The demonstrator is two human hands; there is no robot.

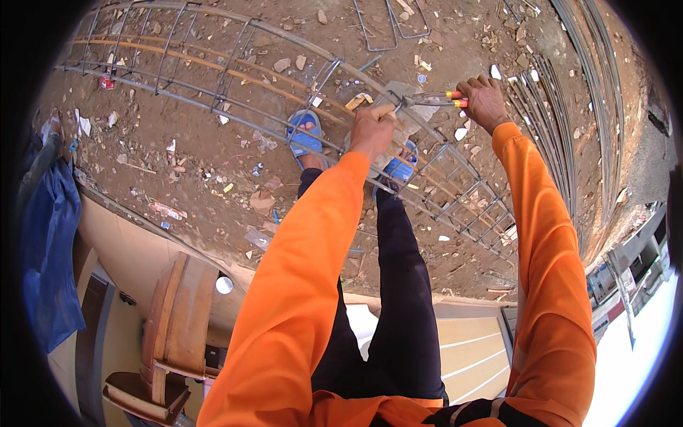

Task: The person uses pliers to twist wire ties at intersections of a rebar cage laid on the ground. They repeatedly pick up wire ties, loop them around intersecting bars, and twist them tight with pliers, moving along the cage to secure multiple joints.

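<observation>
In my right hand is a pair of pliers with red and yellow handles. Its jaws reach the upper bar of a long steel rebar cage, just beside my left hand. That left hand is closed over the cage with thumb and forefinger near the jaws; whatever it pinches is hidden by the fingers. The cage runs diagonally across the ground, its long bars joined by square stirrups, some bars rusty. My feet, in blue sandals, stand at the cage, with bars passing around them.
Long loose steel rods lie at the right. Bent stirrups rest on the dirt at the top. Stones and litter are scattered about. A blue tarp hangs at the left, near wooden furniture by the wall. Another person's foot shows at the left edge.
</observation>
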